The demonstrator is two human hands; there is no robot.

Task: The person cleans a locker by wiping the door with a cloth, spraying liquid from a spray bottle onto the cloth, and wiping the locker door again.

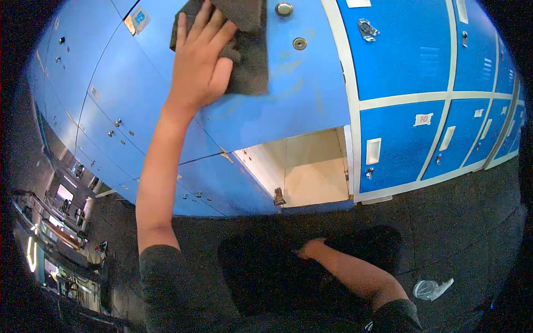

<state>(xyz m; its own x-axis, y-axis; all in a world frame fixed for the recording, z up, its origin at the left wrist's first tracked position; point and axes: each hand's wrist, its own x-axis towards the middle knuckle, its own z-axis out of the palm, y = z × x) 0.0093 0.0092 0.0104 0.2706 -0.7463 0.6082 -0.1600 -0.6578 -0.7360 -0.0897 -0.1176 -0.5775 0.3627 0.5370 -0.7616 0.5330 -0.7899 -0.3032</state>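
Note:
High on the blue locker door, my left hand presses a dark grey-brown cloth flat against the surface. Its fingers are spread over the cloth, and a fold bulges beside the thumb. Faint yellowish smears mark the door near the cloth. Right of the cloth are a round metal knob and a lock. Down low, my right hand rests on the dark clothing over my legs; darkness hides most of its fingers.
Below the door, an open locker compartment shows a pale interior, with a small dark latch at its edge. Brighter blue lockers stand to the right. A clear plastic item lies on the dark floor. Gym-like equipment is at left.

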